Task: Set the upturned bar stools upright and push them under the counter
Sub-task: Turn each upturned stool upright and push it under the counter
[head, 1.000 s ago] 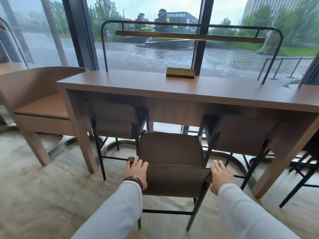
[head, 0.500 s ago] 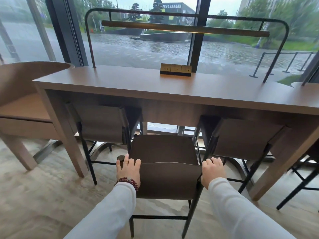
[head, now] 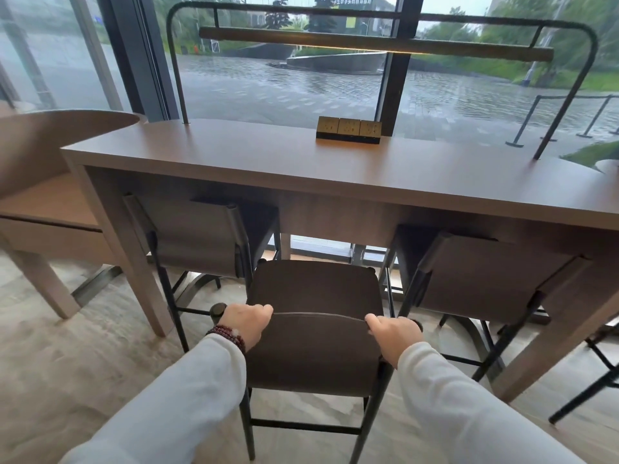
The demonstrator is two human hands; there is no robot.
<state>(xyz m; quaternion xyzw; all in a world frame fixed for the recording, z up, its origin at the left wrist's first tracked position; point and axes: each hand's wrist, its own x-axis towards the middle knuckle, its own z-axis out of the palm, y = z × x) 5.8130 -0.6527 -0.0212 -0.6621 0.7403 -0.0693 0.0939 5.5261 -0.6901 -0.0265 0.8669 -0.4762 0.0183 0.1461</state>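
Note:
A brown bar stool point(head: 315, 293) stands upright on its black metal legs in front of the wooden counter point(head: 335, 169), its seat just short of the counter's edge. My left hand point(head: 244, 321) grips the left end of the stool's backrest top. My right hand point(head: 392, 331) grips the right end. Two more stools stand upright under the counter: the left stool point(head: 197, 236) and the right stool point(head: 485, 276), one on each side of the middle stool.
A power socket block point(head: 348, 129) sits at the back of the counter under a black-framed lamp bar point(head: 368, 45). A lower wooden bench point(head: 50, 202) adjoins on the left. Another black stool frame point(head: 596, 373) shows at the far right. Large windows lie behind.
The middle stool has moved forward toward the counter with both hands on its backrest. My fingers have curled from lying flat to gripping the top edge.

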